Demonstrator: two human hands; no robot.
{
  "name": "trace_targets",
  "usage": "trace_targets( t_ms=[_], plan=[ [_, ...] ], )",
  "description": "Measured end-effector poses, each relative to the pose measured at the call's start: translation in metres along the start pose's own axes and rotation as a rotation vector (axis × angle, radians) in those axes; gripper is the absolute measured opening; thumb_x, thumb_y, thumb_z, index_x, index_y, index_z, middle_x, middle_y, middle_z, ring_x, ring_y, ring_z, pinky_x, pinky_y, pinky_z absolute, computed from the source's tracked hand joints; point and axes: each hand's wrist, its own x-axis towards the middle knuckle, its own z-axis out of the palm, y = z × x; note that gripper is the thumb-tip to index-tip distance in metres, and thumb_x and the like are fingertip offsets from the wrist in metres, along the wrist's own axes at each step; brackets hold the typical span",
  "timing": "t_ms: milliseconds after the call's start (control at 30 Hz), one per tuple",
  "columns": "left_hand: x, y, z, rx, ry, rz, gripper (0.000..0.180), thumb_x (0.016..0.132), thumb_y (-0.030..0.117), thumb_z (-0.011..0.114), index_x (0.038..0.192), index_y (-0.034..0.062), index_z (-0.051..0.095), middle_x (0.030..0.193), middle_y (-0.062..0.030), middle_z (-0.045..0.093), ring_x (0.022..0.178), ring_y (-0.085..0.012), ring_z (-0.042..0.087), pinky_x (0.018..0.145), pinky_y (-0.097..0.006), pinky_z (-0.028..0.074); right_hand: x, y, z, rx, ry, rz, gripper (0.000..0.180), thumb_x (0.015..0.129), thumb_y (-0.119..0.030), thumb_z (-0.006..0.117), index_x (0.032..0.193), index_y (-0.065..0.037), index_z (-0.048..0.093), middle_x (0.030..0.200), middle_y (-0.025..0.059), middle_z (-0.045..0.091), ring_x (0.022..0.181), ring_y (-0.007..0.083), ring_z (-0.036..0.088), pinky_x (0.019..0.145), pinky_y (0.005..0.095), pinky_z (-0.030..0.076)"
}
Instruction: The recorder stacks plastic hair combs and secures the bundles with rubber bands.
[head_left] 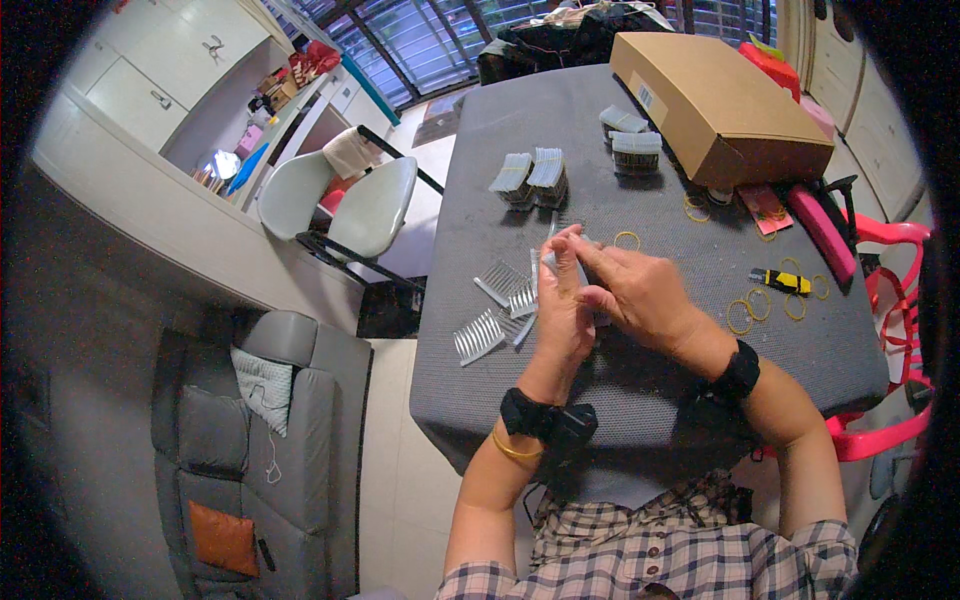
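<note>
Over the middle of the table, my left hand (pixel 566 312) is closed around a small bundle of clear plastic hair combs (pixel 550 259), mostly hidden by the fingers. My right hand (pixel 645 292) comes in from the right, its fingers closed against the same bundle and meeting the left fingertips. Left of my hands lie several loose clear hair combs (pixel 480 337), overlapping at different angles. Farther back stand banded stacks of combs (pixel 530 178), and another group of comb stacks (pixel 635 150) sits by the box.
A brown cardboard box (pixel 720 105) lies at the table's far right. Yellow rubber bands (pixel 758 303) are scattered on the right around a yellow and black cutter (pixel 780 281). A pink case (pixel 822 232) lies along the right edge, beside a pink chair (pixel 890 435). A grey sofa (pixel 300 440) stands left.
</note>
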Motion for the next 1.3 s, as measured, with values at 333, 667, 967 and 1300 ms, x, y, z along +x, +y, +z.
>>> trace_targets(
  t_ms=[333, 667, 967, 1300],
  plan=[
    [0.005, 0.022, -0.019, -0.312, 0.074, 0.002, 0.05, 0.082, 0.052, 0.045, 0.109, 0.0104, 0.045, 0.094, -0.0084, 0.052, 0.087, -0.0195, 0.052, 0.077, -0.034, 0.045, 0.024, 0.031, -0.016, 0.477, -0.164, 0.314, 0.034, 0.08, -0.016, 0.057, 0.112, -0.006, 0.049, 0.084, 0.0126, 0.058, 0.074, 0.0199, 0.056, 0.065, 0.0314, 0.045],
    [0.015, 0.022, -0.037, -0.638, 0.176, -0.027, 0.046, 0.08, 0.053, 0.045, 0.102, 0.0127, 0.05, 0.095, -0.0112, 0.053, 0.087, -0.0262, 0.052, 0.079, -0.042, 0.045, 0.04, 0.032, 0.026, 0.111, -0.341, -0.059, 0.041, 0.067, -0.016, 0.067, 0.105, -0.008, 0.056, 0.104, 0.0089, 0.053, 0.099, 0.0281, 0.046, 0.083, 0.0365, 0.041],
    [0.01, 0.024, -0.026, -0.584, 0.072, -0.122, 0.048, 0.082, 0.053, 0.042, 0.105, 0.012, 0.049, 0.093, -0.0106, 0.055, 0.086, -0.0258, 0.054, 0.077, -0.042, 0.047, 0.016, 0.054, 0.006, 0.16, -0.335, -0.084, 0.04, 0.061, -0.008, 0.07, 0.099, -0.008, 0.056, 0.09, 0.0093, 0.049, 0.089, 0.0277, 0.046, 0.078, 0.0352, 0.04],
    [0.01, 0.022, -0.023, -0.585, -0.017, -0.206, 0.048, 0.081, 0.053, 0.044, 0.106, 0.0125, 0.05, 0.094, -0.0109, 0.055, 0.085, -0.027, 0.055, 0.076, -0.042, 0.048, -0.011, 0.053, -0.022, 0.299, -0.277, 0.185, 0.047, 0.06, -0.008, 0.073, 0.102, -0.007, 0.052, 0.094, 0.0104, 0.049, 0.082, 0.0238, 0.051, 0.07, 0.0332, 0.043]
  ],
)
